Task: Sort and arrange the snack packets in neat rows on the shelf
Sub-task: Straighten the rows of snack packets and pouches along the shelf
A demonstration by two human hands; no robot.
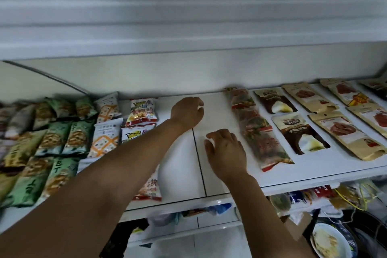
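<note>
Your left hand [187, 111] curled, contents unclear; right hand [227, 150] relaxed, empty. Long red clear-film snack packet [258, 132] likely light, slippery: pinch sealed end.

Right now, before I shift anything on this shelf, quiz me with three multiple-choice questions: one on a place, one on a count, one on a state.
1. On the shelf, the green packets lie: A mid-shelf, B at the right end, C at the left end.
2. Dark brown pouches on it: A one, B two, C four.
3. The right hand: A holds nothing, B pinches a pouch, C is out of view.
C, they crowd the left; B, two lie one behind the other; A, its fingers spread over bare shelf.
</note>
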